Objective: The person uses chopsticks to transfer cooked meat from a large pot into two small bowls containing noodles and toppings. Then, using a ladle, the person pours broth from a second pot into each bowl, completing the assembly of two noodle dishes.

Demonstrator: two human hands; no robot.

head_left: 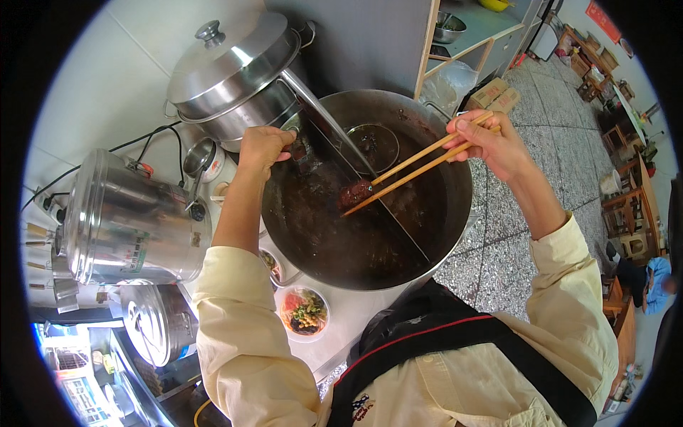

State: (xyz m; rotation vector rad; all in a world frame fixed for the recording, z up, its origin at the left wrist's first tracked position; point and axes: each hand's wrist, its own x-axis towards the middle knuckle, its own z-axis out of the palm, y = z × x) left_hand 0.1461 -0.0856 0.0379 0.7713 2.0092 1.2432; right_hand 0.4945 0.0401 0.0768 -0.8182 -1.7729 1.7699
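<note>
A wide steel pot (455, 206) of dark broth, split by a metal divider (398, 220), fills the middle of the view. My left hand (262, 148) is closed around the handle of a ladle (373, 146) whose bowl hangs over the broth at the far side. My right hand (491, 142) grips long wooden chopsticks (413, 171); their tips pinch a reddish-brown piece of food (354, 192) just above the liquid. Both arms wear cream sleeves.
A lidded steel steamer pot (228, 71) stands behind the big pot. A steel urn (128, 220) and a smaller lidded pot (153, 324) sit at left. A bowl of toppings (304, 312) rests on the white counter. Speckled floor, boxes and wooden furniture lie to the right.
</note>
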